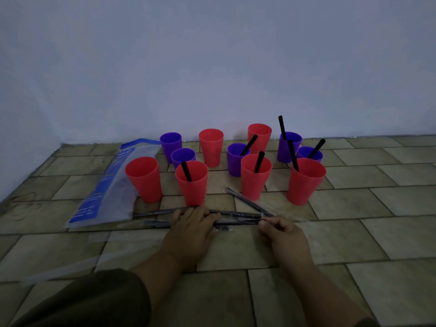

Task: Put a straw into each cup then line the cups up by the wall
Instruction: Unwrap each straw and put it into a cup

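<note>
Straw (pixel 236 223), wrapped: lying on the floor (pixel 330 232) among others, nearest me. The right hand (pixel 280 230) is pinching its end; the left hand (pixel 193 223) is pressing it flat-fingered. I am judging a steady, straight pull best for stripping the wrapper. Cups (pixel 144 182): standing beyond, five lacking straws, scattered short of the wall (pixel 212 67).

Straws (pixel 236 213) half-hidden under left hand (pixel 191 229).
</note>
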